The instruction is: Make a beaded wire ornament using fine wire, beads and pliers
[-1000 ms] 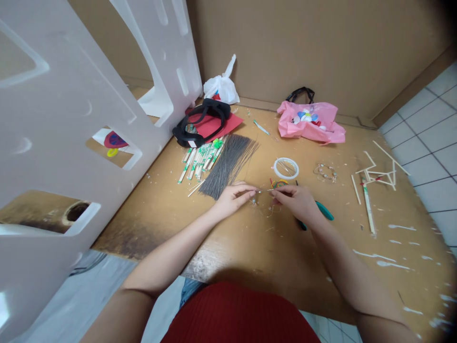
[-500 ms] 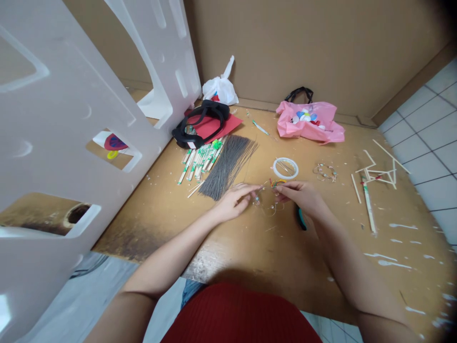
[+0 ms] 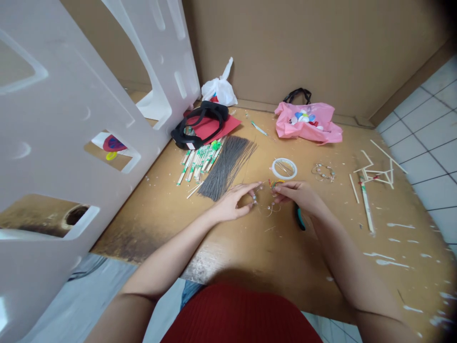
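Head view — left hand (image 3: 233,202), fingers apart, by beaded wire (image 3: 254,197); right hand (image 3: 299,194) pinched together — hold unclear.

Beaded strand (image 3: 254,197): looks glossy. Desk (image 3: 232,247): wood, worn, shiny near edge. Grey wires (image 3: 224,169): matt, metal-looking. Pink bag (image 3: 326,114): thin, crumpled plastic.
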`<action>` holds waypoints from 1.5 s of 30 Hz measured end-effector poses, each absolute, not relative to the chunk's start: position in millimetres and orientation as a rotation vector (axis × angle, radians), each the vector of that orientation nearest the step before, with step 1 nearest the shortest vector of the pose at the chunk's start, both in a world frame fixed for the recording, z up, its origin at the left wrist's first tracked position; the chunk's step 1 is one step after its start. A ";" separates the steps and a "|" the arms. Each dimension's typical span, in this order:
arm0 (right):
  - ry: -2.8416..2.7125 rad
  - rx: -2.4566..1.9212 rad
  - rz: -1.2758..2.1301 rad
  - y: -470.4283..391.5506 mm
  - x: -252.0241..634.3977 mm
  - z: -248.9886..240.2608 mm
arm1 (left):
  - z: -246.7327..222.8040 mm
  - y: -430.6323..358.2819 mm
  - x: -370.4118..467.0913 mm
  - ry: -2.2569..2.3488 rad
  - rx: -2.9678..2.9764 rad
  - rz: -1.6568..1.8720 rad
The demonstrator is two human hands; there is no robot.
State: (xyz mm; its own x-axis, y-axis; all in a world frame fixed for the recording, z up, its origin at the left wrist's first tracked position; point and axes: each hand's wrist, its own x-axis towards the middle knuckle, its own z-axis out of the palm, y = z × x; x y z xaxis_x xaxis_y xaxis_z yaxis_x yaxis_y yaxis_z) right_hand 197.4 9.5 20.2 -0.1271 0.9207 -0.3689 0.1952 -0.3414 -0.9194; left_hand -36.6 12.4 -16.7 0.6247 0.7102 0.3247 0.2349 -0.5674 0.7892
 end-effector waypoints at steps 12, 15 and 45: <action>-1.305 -1.514 1.558 9.4 201.2 27.0 | -28.2 13.5 -30.8 0.495 1.492 0.832; -1.311 -1.520 1.548 8.5 200.6 27.6 | -26.8 12.9 -31.0 0.471 1.481 0.812; -1.402 -1.504 1.491 1.4 196.6 33.8 | -27.1 13.3 -31.5 0.493 1.467 0.842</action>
